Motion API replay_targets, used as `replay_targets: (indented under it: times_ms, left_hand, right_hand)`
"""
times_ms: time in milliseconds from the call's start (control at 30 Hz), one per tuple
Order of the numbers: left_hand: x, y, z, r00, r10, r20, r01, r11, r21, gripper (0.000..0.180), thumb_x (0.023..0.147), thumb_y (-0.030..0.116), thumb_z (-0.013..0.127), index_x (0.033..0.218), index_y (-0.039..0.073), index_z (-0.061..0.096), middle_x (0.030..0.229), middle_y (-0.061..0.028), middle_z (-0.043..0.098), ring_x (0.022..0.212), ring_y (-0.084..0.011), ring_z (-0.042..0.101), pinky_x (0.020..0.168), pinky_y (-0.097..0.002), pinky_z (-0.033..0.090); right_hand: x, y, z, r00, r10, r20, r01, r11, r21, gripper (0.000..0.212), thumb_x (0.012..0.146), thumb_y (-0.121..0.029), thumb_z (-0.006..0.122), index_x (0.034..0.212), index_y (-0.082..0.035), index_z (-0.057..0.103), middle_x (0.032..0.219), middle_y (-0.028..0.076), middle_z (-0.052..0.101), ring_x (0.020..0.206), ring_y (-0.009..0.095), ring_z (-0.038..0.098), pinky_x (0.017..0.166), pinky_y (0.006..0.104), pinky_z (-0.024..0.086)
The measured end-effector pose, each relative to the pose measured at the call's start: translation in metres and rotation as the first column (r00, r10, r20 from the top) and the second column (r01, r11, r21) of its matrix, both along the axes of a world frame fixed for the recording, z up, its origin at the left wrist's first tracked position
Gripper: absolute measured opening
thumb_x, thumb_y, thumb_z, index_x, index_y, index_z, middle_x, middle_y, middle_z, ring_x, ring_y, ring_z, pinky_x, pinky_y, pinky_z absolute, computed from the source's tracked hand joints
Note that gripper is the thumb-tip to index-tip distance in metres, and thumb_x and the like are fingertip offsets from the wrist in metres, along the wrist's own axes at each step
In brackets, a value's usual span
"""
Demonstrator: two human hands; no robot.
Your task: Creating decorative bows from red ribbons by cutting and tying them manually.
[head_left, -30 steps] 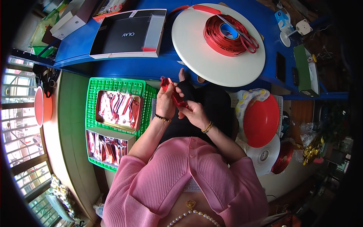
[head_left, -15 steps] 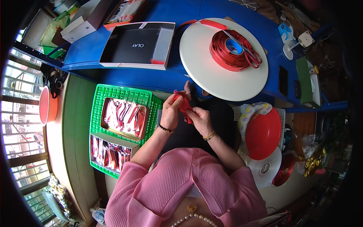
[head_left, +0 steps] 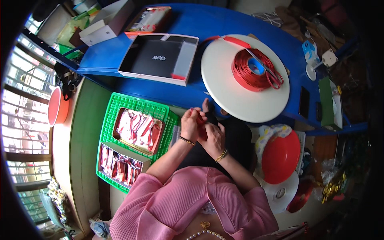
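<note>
Above my lap, my left hand (head_left: pixel 190 127) and my right hand (head_left: pixel 213 141) are close together, both closed on a folded strip of red ribbon (head_left: pixel 202 130). The fingers cover much of the strip, so its full shape is hidden. Ahead and to the right, a roll of red ribbon (head_left: pixel 245 76) lies on a round white board (head_left: pixel 236 109). Scissors with red handles (head_left: pixel 274 80) rest across the roll. A loose ribbon end (head_left: pixel 236 41) stretches over the board's far edge.
On my left stands a green plastic basket (head_left: pixel 107 127) bearing a tin (head_left: pixel 158 138) and an open box (head_left: pixel 143 165) of red-and-white packets. A shallow black-lined box (head_left: pixel 140 58) sits on the blue table (head_left: pixel 216 16). A red basin (head_left: pixel 280 158) is to my right.
The whole view has shifted, so everything appears lower and slightly rightward. My right hand has turned over the ribbon, which is now more covered by my fingers.
</note>
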State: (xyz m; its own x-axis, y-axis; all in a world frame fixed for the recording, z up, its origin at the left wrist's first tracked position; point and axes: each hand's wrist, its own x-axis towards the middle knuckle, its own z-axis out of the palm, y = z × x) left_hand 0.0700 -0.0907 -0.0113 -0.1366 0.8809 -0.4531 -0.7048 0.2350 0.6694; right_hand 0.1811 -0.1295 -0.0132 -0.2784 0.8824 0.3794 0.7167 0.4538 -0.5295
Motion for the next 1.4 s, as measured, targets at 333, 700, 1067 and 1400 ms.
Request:
replay_targets:
  times_ms: [333, 700, 1067, 1400]
  left_hand:
    - [-0.011, 0.022, 0.016, 1.000, -0.015, 0.013, 0.014, 0.996, 0.089, 0.020, 0.093, 0.017, 0.049, 0.101, 0.000, 0.054, 0.089, -0.0100, 0.062, 0.077, -0.0191, 0.061, 0.071, -0.0310, 0.050]
    - [-0.118, 0.196, 0.033, -0.220, -0.125, -0.967, 0.196, 0.966, -0.169, 0.032, 0.066, 0.033, 0.071, 0.078, 0.004, 0.064, 0.082, -0.0144, 0.063, 0.080, -0.0303, 0.062, 0.070, -0.0400, 0.049]
    - [-0.129, 0.226, 0.034, -0.271, -0.382, -0.883, 0.152, 0.889, -0.431, 0.028, 0.068, 0.018, 0.061, 0.089, -0.001, 0.066, 0.094, -0.0227, 0.064, 0.092, -0.0331, 0.062, 0.079, -0.0373, 0.051]
    - [-0.122, 0.219, 0.035, -0.372, -0.262, -0.890, 0.101, 0.942, -0.320, 0.022, 0.069, 0.017, 0.058, 0.083, 0.004, 0.069, 0.089, -0.0198, 0.065, 0.085, -0.0324, 0.064, 0.076, -0.0360, 0.051]
  right_hand:
    - [-0.003, 0.035, 0.016, 0.967, -0.045, -0.251, 0.044, 0.999, -0.010, 0.011, 0.071, -0.013, 0.071, 0.073, -0.006, 0.063, 0.071, 0.008, 0.064, 0.066, 0.025, 0.059, 0.071, 0.0343, 0.041]
    - [0.022, 0.025, 0.028, 0.882, -0.162, -0.443, 0.092, 0.980, -0.176, 0.013, 0.067, -0.011, 0.075, 0.073, -0.005, 0.065, 0.072, 0.009, 0.065, 0.064, 0.026, 0.058, 0.070, 0.0342, 0.043]
    - [0.037, 0.023, 0.020, 0.899, -0.153, -0.411, 0.088, 0.981, -0.174, 0.012, 0.068, -0.012, 0.074, 0.073, -0.005, 0.064, 0.072, 0.008, 0.065, 0.065, 0.024, 0.060, 0.072, 0.0339, 0.043]
    - [0.049, 0.011, 0.019, 0.915, -0.129, -0.382, 0.070, 0.984, -0.164, 0.012, 0.071, -0.014, 0.072, 0.072, -0.006, 0.063, 0.073, 0.007, 0.066, 0.067, 0.022, 0.062, 0.082, 0.0358, 0.040]
